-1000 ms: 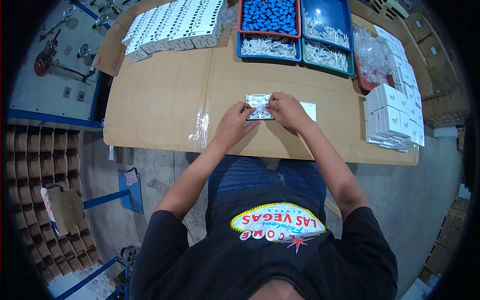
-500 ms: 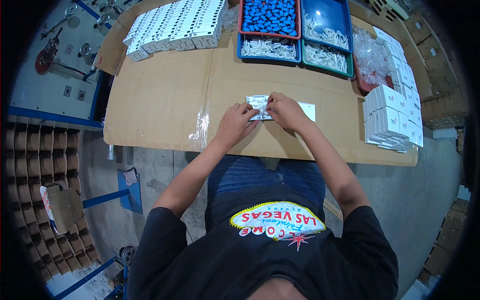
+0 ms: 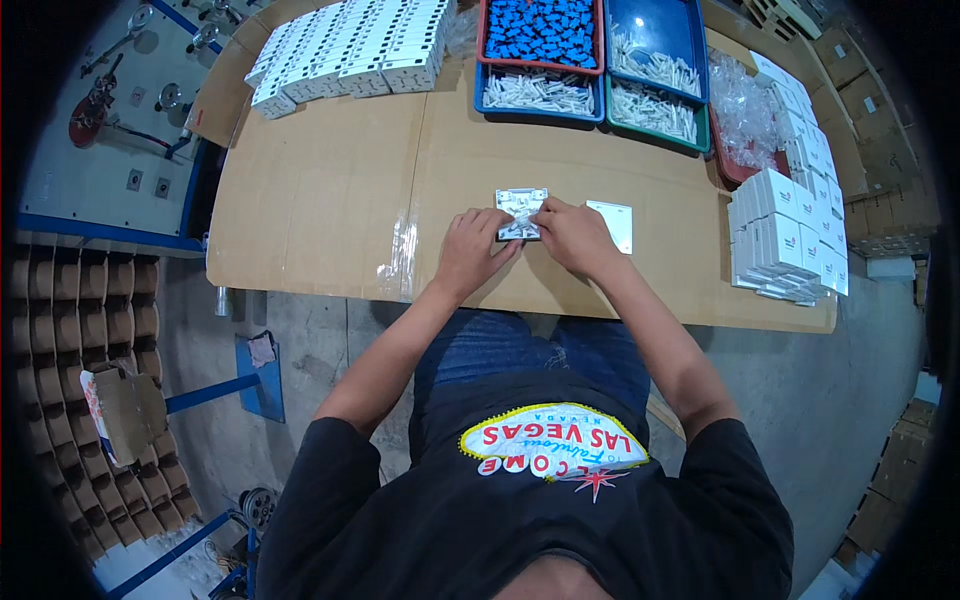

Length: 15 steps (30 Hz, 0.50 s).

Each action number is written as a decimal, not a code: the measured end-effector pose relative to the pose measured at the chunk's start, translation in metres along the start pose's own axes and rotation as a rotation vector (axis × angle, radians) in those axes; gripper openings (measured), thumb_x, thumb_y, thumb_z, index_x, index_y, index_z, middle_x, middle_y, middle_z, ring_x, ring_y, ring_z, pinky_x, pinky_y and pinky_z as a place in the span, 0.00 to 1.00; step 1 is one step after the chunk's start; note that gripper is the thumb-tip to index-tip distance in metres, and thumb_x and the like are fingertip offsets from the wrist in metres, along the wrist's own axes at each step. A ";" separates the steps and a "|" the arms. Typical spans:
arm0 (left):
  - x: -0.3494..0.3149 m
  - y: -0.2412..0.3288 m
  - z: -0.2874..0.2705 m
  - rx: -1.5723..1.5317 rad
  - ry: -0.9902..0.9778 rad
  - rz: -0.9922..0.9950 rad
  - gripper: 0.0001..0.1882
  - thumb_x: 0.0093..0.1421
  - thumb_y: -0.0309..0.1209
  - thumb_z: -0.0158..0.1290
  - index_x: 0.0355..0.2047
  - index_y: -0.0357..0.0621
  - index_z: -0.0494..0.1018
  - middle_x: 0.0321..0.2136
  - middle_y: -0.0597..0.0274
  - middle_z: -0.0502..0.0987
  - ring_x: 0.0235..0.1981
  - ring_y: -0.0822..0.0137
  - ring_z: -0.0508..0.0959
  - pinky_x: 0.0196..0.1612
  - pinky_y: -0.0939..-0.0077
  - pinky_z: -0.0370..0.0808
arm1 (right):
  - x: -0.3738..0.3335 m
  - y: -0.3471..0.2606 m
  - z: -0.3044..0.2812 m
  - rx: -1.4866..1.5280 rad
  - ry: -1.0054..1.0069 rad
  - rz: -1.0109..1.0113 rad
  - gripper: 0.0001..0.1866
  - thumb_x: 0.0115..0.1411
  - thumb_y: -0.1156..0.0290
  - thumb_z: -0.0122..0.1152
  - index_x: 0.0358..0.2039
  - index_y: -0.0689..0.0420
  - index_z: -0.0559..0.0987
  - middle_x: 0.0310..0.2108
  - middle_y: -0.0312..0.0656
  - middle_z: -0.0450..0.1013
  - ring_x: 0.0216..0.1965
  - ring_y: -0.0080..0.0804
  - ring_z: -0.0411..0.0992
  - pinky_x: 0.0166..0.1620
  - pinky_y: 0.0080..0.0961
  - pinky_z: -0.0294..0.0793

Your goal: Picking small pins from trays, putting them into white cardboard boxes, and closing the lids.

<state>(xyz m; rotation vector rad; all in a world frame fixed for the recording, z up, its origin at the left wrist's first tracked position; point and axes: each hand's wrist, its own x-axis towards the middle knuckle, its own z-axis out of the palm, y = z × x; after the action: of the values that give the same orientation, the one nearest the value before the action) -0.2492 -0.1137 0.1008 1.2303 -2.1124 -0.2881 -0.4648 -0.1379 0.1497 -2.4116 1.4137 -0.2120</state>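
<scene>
A small square white plastic housing (image 3: 521, 203) lies on the cardboard tabletop in front of me, its inner side with moulded parts facing up. My left hand (image 3: 472, 245) grips it at the left edge, thumb near the lower corner. My right hand (image 3: 578, 237) is closed, fingertips pressed together at the housing's right side and over its inside; whatever they pinch is too small to tell. Close by on the right, partly behind my right hand, lies a flat white square cover (image 3: 615, 222).
Rows of white switch-like units (image 3: 350, 50) stand at the back left. Behind the housing are a red tray of blue parts (image 3: 540, 32) and blue (image 3: 600, 112) and green trays (image 3: 660, 140) of slim white pieces. Stacked white units (image 3: 785, 235) and a clear plastic bag (image 3: 742, 115) sit right.
My right hand has shifted slightly right and down, its fingers lower on the housing. More of the housing's inside shows. My left hand keeps its place.
</scene>
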 end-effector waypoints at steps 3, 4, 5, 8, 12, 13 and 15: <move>-0.002 -0.001 0.001 0.004 -0.001 0.044 0.18 0.52 0.34 0.68 0.42 0.45 0.77 0.42 0.62 0.79 0.44 0.57 0.77 0.47 0.61 0.71 | 0.000 -0.002 0.005 -0.076 0.046 0.002 0.10 0.60 0.71 0.58 0.38 0.55 0.85 0.39 0.43 0.77 0.33 0.47 0.80 0.41 0.46 0.79; -0.001 0.001 0.000 -0.005 0.005 0.037 0.18 0.52 0.34 0.68 0.42 0.44 0.77 0.42 0.61 0.79 0.45 0.57 0.77 0.47 0.61 0.71 | 0.000 -0.001 0.007 -0.074 0.045 0.003 0.10 0.60 0.71 0.58 0.38 0.55 0.85 0.39 0.43 0.77 0.33 0.47 0.80 0.41 0.46 0.79; 0.000 0.002 0.000 -0.015 0.010 0.030 0.18 0.52 0.33 0.68 0.42 0.44 0.77 0.43 0.61 0.79 0.45 0.57 0.77 0.48 0.61 0.71 | -0.001 0.001 0.009 -0.007 0.076 0.006 0.09 0.60 0.71 0.58 0.39 0.55 0.84 0.39 0.43 0.78 0.34 0.47 0.80 0.41 0.46 0.79; 0.002 0.004 -0.002 -0.045 0.008 -0.004 0.19 0.51 0.33 0.68 0.42 0.44 0.77 0.45 0.60 0.78 0.46 0.56 0.77 0.49 0.61 0.72 | -0.004 0.004 0.015 0.089 0.151 -0.005 0.09 0.59 0.72 0.59 0.39 0.56 0.83 0.39 0.43 0.78 0.35 0.47 0.80 0.41 0.45 0.79; 0.004 0.001 -0.001 -0.073 -0.017 -0.047 0.21 0.51 0.34 0.69 0.44 0.44 0.77 0.49 0.57 0.75 0.48 0.55 0.76 0.52 0.63 0.71 | 0.000 0.005 0.017 0.110 0.138 0.051 0.10 0.58 0.72 0.61 0.40 0.55 0.83 0.40 0.44 0.77 0.39 0.47 0.79 0.42 0.44 0.79; 0.004 0.000 -0.002 -0.116 -0.034 -0.101 0.22 0.51 0.35 0.69 0.45 0.45 0.77 0.52 0.55 0.73 0.50 0.53 0.75 0.55 0.60 0.70 | 0.002 0.003 0.013 0.107 0.135 0.046 0.10 0.58 0.72 0.61 0.40 0.55 0.83 0.40 0.44 0.77 0.39 0.47 0.79 0.42 0.44 0.79; 0.005 -0.001 -0.007 -0.159 -0.042 -0.155 0.23 0.51 0.36 0.69 0.46 0.45 0.77 0.54 0.53 0.71 0.52 0.52 0.74 0.58 0.58 0.68 | 0.007 -0.001 0.003 0.144 0.109 0.094 0.09 0.58 0.72 0.62 0.40 0.55 0.84 0.43 0.44 0.77 0.39 0.46 0.79 0.42 0.44 0.79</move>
<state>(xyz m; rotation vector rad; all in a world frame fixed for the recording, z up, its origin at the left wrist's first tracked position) -0.2453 -0.1172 0.1080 1.3043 -1.9903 -0.5440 -0.4600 -0.1432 0.1470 -2.2423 1.5002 -0.4124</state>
